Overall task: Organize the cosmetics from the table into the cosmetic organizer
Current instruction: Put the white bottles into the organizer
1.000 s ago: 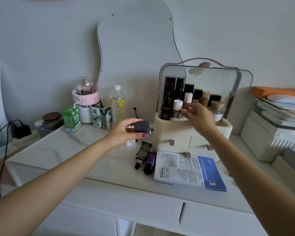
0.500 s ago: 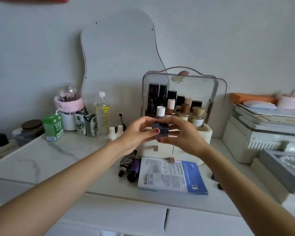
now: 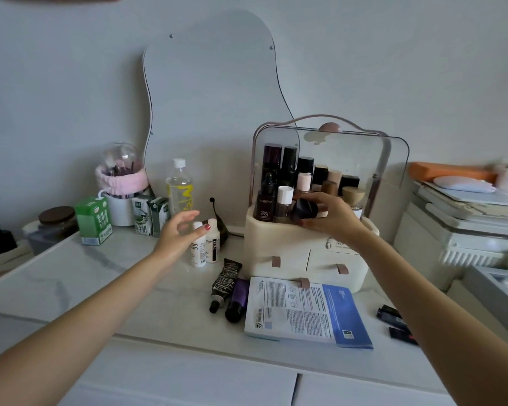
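A person's right hand grips a dark jar at the cosmetic organizer's front rim, beside the standing bottles; the left hand, fingers relaxed and empty, hovers just beside two small white bottles on the surface.

Dark jar partly behind right hand, lipsticks — arm-cut, labels unreadable

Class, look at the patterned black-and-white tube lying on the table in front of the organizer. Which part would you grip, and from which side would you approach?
Grip the patterned tube across its wider flat body, not the narrow black cap at the near end. Come from above, probably with the free left hand: it lies flat with the purple tube tight against one side, so fingers should pinch towards the far end, where the gap looks wider.
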